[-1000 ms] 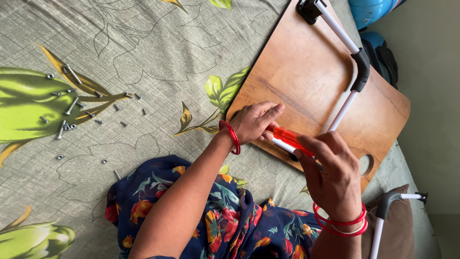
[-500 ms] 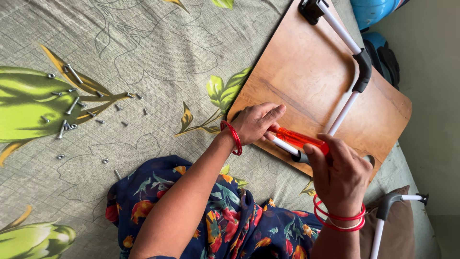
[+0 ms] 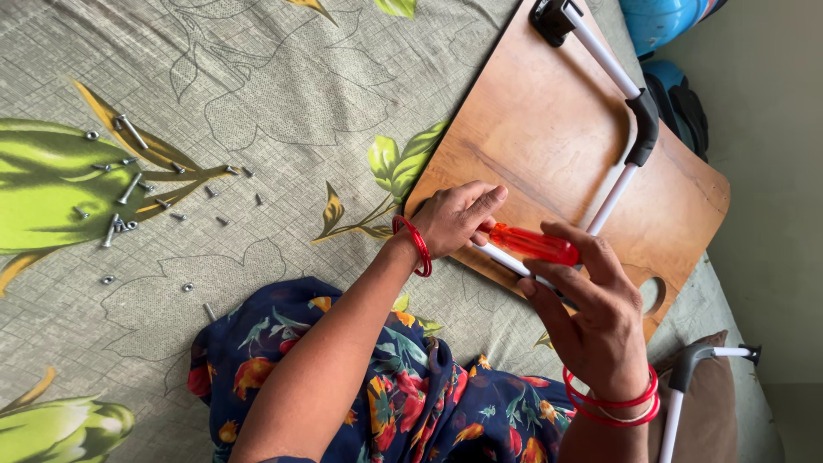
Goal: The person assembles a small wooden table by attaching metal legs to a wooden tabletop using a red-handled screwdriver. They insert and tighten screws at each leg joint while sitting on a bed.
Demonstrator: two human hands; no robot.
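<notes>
The person's right hand curls its fingers around the translucent red handle of a screwdriver, which lies low and nearly flat over the near edge of an upturned wooden lap table. The left hand, with a red bangle at the wrist, rests on the board's corner with its fingertips pinched at the screwdriver's tip end, apparently steadying it; the tip itself and whatever it meets are hidden under the fingers.

A white metal folding leg with black plastic joints runs across the board's underside and passes beneath both hands. A second, detached leg lies at the lower right. Loose screws are scattered well apart from the work, on the leaf-printed bedsheet at the left.

The screwdriver looks light and rigid, and its smooth plastic handle could turn slippery, so a full wrap around the handle is probably the soundest hold. The board looks stiff and fairly heavy, yet it sits on soft bedding and may rock under pressure.
</notes>
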